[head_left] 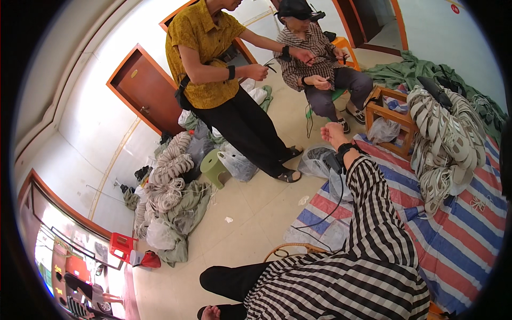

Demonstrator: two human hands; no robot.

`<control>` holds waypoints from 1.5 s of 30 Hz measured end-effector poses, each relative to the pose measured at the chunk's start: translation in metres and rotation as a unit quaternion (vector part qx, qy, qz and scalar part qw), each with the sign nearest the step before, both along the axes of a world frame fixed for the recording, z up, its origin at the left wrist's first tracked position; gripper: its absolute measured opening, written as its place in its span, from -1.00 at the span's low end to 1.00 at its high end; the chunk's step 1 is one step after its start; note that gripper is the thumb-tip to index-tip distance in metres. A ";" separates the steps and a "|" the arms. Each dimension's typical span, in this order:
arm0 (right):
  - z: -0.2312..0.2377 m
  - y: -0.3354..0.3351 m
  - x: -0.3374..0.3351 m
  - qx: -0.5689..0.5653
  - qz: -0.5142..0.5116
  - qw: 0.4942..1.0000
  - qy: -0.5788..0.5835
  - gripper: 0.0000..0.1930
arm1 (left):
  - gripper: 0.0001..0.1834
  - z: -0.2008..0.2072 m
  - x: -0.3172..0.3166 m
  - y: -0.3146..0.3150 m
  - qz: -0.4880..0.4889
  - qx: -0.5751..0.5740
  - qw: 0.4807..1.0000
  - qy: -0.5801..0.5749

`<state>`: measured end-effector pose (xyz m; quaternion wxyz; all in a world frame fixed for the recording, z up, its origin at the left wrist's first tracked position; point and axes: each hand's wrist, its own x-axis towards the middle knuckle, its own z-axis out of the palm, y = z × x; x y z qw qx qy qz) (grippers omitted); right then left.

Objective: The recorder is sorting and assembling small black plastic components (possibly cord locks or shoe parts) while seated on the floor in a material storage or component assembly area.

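**Right hand reached out above a crumpled clear bag**

A red, white and blue striped sheet [453, 234] covered much of the tiled floor [250, 224] on the right. Past its far edge a standing co-worker [205, 50] in a mustard shirt and a seated co-worker [304, 72] in a checked shirt faced each other, thin dark strands [270, 68] at their hands.

A big bundle of pale looped pieces [448, 133] — probably shoe uppers — sat just beside a wooden frame [392, 124]. It looked weighty as a whole but floppy, so a two-handed hold under its middle seemed safest.

The clear plastic bag [316, 158] lay crumpled by the sheet's near-left edge, below the outstretched right hand. It was likely feather-light, limp and a little slippery; its gathered rim seemed the place to take hold, since thin film could tear.

The right hand [334, 134] had its fingers curled inward, with nothing visible in them — whether they pinched something small, I could not tell. What seemed the left hand [212, 313] showed only partly at the lower edge, its grip impossible to judge.
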<state>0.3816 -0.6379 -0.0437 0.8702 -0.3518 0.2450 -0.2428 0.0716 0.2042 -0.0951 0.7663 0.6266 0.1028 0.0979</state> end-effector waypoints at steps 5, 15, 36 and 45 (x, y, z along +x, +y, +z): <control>-0.001 0.001 -0.005 0.006 -0.016 1.000 0.006 -0.92 | -0.65 0.033 -0.002 -0.041 0.056 0.000 0.997 0.051; 0.009 0.008 0.008 -0.110 -0.029 0.993 0.011 -0.32 | -0.81 0.034 0.009 -0.034 0.065 -0.058 0.989 0.118; 0.037 0.008 0.059 -0.153 -0.002 0.988 0.012 -0.83 | -0.75 0.022 0.011 -0.035 0.125 0.002 0.982 0.140; 0.034 0.136 0.011 -0.296 0.211 0.924 -0.120 -0.60 | -0.69 0.053 0.000 -0.058 0.108 0.016 0.984 0.137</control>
